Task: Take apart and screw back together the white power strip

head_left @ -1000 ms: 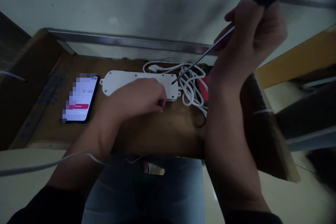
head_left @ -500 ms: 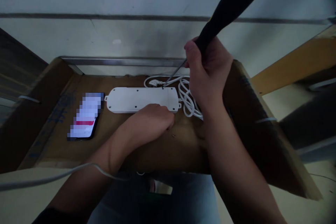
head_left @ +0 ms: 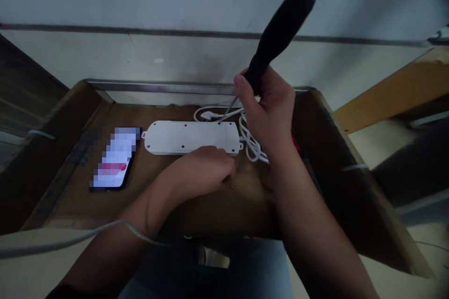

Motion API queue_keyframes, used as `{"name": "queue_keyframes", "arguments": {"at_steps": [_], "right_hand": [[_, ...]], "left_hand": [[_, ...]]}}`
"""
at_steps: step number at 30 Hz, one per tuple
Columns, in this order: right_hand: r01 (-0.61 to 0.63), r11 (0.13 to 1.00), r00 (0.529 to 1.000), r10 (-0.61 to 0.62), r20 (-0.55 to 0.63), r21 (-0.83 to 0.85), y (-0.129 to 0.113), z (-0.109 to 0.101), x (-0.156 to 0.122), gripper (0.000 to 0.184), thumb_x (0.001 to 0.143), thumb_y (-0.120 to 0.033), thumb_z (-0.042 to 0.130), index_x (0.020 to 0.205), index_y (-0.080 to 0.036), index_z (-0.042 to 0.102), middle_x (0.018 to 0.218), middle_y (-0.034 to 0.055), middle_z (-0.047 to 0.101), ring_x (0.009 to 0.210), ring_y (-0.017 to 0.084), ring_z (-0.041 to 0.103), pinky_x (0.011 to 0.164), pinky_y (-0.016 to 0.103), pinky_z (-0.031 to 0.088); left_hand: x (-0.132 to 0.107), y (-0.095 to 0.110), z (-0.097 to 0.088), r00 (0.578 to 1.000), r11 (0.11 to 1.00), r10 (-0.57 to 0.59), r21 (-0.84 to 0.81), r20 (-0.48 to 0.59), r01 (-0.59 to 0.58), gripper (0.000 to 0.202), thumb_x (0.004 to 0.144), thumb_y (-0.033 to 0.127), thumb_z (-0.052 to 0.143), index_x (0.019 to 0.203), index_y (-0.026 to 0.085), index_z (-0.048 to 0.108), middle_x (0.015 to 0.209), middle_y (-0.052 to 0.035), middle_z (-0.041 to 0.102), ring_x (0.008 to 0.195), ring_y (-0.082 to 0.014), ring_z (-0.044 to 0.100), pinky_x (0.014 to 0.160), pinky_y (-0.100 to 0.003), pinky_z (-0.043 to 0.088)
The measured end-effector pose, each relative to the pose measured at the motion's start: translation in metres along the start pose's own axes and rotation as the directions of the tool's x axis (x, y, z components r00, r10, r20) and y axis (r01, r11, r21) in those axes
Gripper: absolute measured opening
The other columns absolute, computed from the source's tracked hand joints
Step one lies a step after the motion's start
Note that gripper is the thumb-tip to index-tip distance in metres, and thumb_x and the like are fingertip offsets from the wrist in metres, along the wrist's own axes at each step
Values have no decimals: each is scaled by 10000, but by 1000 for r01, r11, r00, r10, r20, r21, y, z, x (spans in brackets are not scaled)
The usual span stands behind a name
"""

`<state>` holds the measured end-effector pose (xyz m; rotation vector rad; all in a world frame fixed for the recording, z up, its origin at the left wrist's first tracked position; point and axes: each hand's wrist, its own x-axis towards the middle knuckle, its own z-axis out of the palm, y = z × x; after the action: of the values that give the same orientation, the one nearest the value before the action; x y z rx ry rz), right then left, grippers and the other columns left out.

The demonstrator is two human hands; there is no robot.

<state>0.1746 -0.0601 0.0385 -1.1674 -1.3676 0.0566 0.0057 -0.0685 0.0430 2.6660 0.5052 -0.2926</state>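
Observation:
A white power strip point(head_left: 196, 136) lies underside up, with several dark screw holes along its long edges. My right hand point(head_left: 268, 103) is closed round a screwdriver point(head_left: 280, 28) with a black handle and yellow end cap. The screwdriver is tilted, its thin shaft reaching down to a hole near the strip's far right edge. My left hand point(head_left: 206, 170) is closed and rests against the strip's near edge, covering part of it. Its fingertips are hidden beneath, so whatever they hold cannot be seen. Just right of its knuckles lies a small screw point(head_left: 232, 187).
A phone point(head_left: 115, 159) with a lit screen lies left of the strip. The white cord point(head_left: 252, 142) is coiled at the right, its plug point(head_left: 206, 116) behind the strip. Cardboard side walls point(head_left: 351, 187) enclose the work surface. A pale cable point(head_left: 70, 243) crosses at lower left.
The screwdriver handle and my right hand have moved left and down in view, showing the yellow cap. The tip stays at the same hole. The whole view has shifted slightly.

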Motion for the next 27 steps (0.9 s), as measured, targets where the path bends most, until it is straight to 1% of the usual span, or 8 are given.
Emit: {"name": "queue_keyframes", "arguments": {"at_steps": [3,5,8,10,11,14,19,27], "right_hand": [[21,1000,999,-20,32,-3,3,0,2,168,964,-380,680,977,-218,722,830,2,626,688,126,561,655,315,443],[53,999,998,-53,37,3,6,1,3,161,950,-383,706,1021,-246,752,887,14,621,727,135,582,672,316,472],[68,997,997,-70,35,44,9,4,3,154,943,-375,717,1054,-276,757,896,10,633,750,145,603,708,330,504],[60,995,998,-63,31,85,10,6,2,160,934,-361,723,1068,-272,728,886,-1,652,755,148,614,721,337,504],[59,992,998,-61,20,108,10,7,1,172,923,-360,734,1066,-269,703,869,-10,656,746,145,613,711,334,497],[66,985,998,-64,-20,161,10,10,0,221,875,-340,783,1006,-264,622,795,-44,633,702,131,590,663,309,469],[51,980,999,-53,7,195,13,12,1,218,885,-337,774,1004,-269,605,828,-45,640,719,132,604,664,309,467],[40,972,999,-41,-2,234,11,18,-1,202,917,-336,749,1067,-258,638,847,-32,656,778,137,612,687,297,460]], "left_hand": [[-1,-12,-12,1000,970,3,-241,-12,-6,89,840,287,776,905,228,789,824,4,767,746,-164,670,645,-272,433],[1,-25,-17,981,928,19,-362,-194,-90,126,912,317,717,911,217,795,805,14,762,711,-126,654,688,-256,455],[12,-48,-15,734,907,-244,-416,-633,-57,287,944,419,667,815,177,752,671,2,677,603,-113,540,587,-263,384],[23,-61,-8,558,890,-362,-456,-746,-32,266,911,421,704,979,168,756,750,-9,707,638,-114,553,615,-254,419],[29,-67,-4,538,886,-362,-460,-761,-55,328,909,400,705,1134,163,738,863,-28,746,680,-117,589,653,-250,456],[42,-75,5,600,884,-254,-434,-759,-175,387,974,320,579,1305,151,687,1157,-96,769,888,-143,688,768,-249,522],[44,-72,7,673,836,-159,-462,-722,-298,339,1021,309,499,1235,179,727,1144,-80,788,1053,-181,720,872,-273,557],[51,-77,14,595,814,-212,-477,-775,-331,248,989,328,618,1102,180,782,1005,-65,819,920,-170,756,858,-278,591]]}}
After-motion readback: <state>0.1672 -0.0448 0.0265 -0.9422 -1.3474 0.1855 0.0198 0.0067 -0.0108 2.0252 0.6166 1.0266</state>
